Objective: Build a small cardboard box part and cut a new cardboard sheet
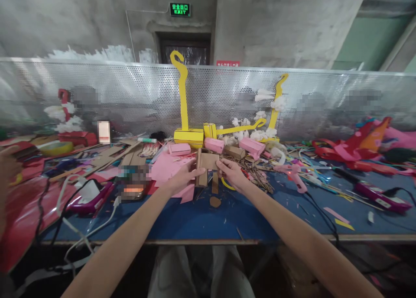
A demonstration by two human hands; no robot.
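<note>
i see bare concrete walls (276, 25), a lit green exit sign (180, 9) above a dark doorway (185, 51), and a perforated metal screen (130, 94) behind the blue table (201, 222).

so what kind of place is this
Probably a craft workshop bench. Both hands, left and right, hold a small brown cardboard box piece over a blue-topped table strewn with paper scraps. Yellow hook-shaped cardboard models and a pink glue gun sit nearby.
</note>
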